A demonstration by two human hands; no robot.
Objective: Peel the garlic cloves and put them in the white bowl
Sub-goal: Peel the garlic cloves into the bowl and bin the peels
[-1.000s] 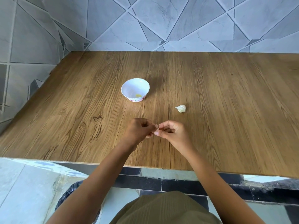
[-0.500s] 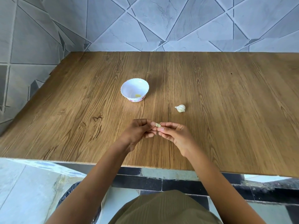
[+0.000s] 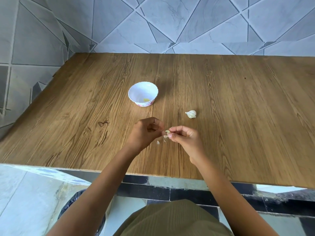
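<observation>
Drawn slightly apart since the earlier frame, with flakes of skin (image 3: pixel 158 142) newly loose just below the gap between the hands. Pinching the garlic clove (image 3: pixel 167 132) in the right hand (image 3: pixel 185 136), thumb and forefinger tight on it, other fingers curled. Working at its near end with the left hand (image 3: pixel 147 132), fingers curled; whether gripping any skin, cannot tell. Mid-peel, by the look of it. Next, probably: stripping whatever skin remains, then reaching forward and left, past the left hand, to the white bowl (image 3: pixel 143 94). Just beyond the right hand, more garlic (image 3: pixel 191 114) waiting unpeeled.
</observation>
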